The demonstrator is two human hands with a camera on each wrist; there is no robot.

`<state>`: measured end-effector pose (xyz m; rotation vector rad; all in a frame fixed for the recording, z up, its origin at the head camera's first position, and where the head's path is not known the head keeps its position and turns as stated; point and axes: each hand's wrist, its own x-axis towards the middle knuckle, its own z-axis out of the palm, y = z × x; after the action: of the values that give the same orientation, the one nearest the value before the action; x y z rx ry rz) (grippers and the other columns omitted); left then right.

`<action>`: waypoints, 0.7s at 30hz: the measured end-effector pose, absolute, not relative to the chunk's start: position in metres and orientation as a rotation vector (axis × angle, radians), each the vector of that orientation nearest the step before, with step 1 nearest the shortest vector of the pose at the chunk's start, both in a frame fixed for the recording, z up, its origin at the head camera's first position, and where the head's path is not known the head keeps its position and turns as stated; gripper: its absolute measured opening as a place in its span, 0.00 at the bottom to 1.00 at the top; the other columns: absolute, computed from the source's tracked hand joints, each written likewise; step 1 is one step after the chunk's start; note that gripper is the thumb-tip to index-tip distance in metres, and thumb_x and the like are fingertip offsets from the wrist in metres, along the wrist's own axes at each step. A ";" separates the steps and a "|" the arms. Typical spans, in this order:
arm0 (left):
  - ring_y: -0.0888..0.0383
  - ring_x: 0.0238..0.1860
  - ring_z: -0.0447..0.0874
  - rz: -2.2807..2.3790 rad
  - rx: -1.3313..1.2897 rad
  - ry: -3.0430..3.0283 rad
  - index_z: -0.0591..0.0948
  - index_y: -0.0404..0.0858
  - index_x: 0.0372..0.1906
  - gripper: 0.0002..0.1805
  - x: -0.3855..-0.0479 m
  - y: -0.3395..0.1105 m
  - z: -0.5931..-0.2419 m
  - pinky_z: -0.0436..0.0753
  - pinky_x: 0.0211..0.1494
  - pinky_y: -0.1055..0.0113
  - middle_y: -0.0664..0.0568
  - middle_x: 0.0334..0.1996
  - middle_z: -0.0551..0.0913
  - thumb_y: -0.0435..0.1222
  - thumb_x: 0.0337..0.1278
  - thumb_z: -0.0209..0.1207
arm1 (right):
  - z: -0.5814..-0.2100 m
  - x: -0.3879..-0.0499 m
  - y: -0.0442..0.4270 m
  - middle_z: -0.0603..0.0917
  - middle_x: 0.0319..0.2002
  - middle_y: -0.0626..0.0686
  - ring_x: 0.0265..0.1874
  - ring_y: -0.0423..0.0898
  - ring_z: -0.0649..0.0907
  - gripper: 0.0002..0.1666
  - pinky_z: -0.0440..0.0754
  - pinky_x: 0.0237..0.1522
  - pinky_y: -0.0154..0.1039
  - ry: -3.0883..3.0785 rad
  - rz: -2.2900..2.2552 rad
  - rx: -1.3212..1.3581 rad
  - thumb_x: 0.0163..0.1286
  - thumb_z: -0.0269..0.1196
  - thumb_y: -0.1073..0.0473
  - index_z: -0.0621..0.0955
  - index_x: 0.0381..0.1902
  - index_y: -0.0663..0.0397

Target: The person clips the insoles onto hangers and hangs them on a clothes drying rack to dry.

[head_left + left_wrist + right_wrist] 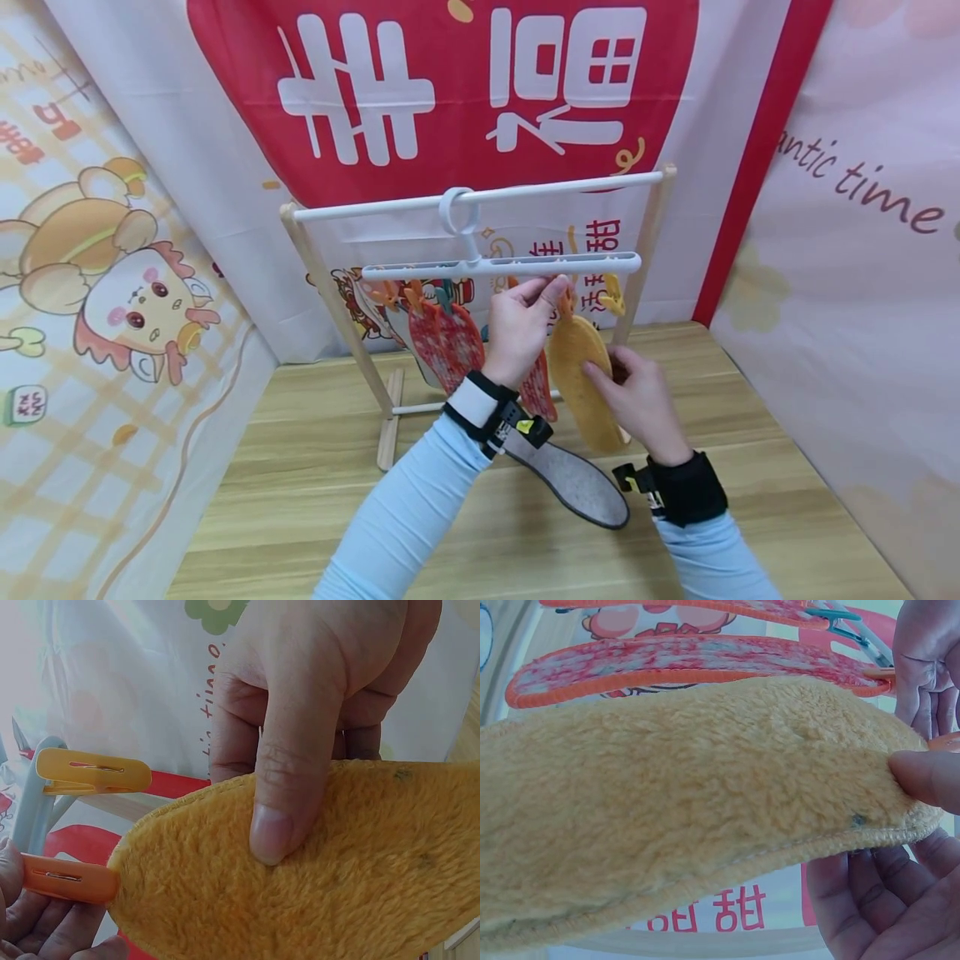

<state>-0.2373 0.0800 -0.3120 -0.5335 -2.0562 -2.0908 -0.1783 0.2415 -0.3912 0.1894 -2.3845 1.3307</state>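
In the head view, my left hand (516, 329) pinches an orange clip (566, 302) at the top end of a fuzzy yellow insole (576, 367). My right hand (651, 402) pinches the insole's right edge, its thumb (274, 825) lying on the plush face in the left wrist view. Its other fingers (862, 900) are behind the insole in the right wrist view. The clip hangs beneath a pale blue hanger (502, 267). A spare yellow clip (613, 296) dangles at the hanger's right end. Red patterned insoles (450, 337) hang further left, partly hidden by my left hand.
The hanger's ring loops over the white bar (555, 188) of a wooden-legged rack (330, 300). A grey insole (577, 483) with a dark edge lies on the wood-grain table (300, 517), in front of the rack. Printed cloths (847, 333) surround the table.
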 end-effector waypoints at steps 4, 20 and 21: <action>0.62 0.47 0.85 -2.095 -0.559 -2.036 0.86 0.40 0.50 0.21 -0.238 0.080 -0.312 0.82 0.54 0.64 0.54 0.40 0.89 0.51 0.61 0.62 | -0.390 -0.179 0.239 0.86 0.42 0.61 0.35 0.52 0.86 0.19 0.87 0.35 0.48 -2.376 1.318 0.190 0.70 0.65 0.56 0.81 0.52 0.64; 0.58 0.46 0.86 -2.127 -0.528 -2.050 0.85 0.32 0.49 0.15 -0.219 0.076 -0.291 0.82 0.53 0.65 0.43 0.40 0.88 0.40 0.66 0.61 | -0.383 -0.184 0.234 0.86 0.40 0.60 0.33 0.51 0.86 0.17 0.86 0.31 0.41 -2.298 1.341 0.209 0.69 0.67 0.58 0.82 0.50 0.65; 0.58 0.46 0.86 -2.130 -0.527 -2.048 0.85 0.32 0.49 0.15 -0.217 0.075 -0.289 0.82 0.53 0.65 0.43 0.40 0.88 0.39 0.67 0.60 | -0.383 -0.184 0.233 0.86 0.40 0.60 0.33 0.51 0.86 0.17 0.86 0.31 0.41 -2.299 1.343 0.207 0.69 0.66 0.58 0.82 0.50 0.65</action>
<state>-0.2167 0.0751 -0.2888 -0.5270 -2.0481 -2.1298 -0.1843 0.2335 -0.3828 0.2069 -2.2993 1.3430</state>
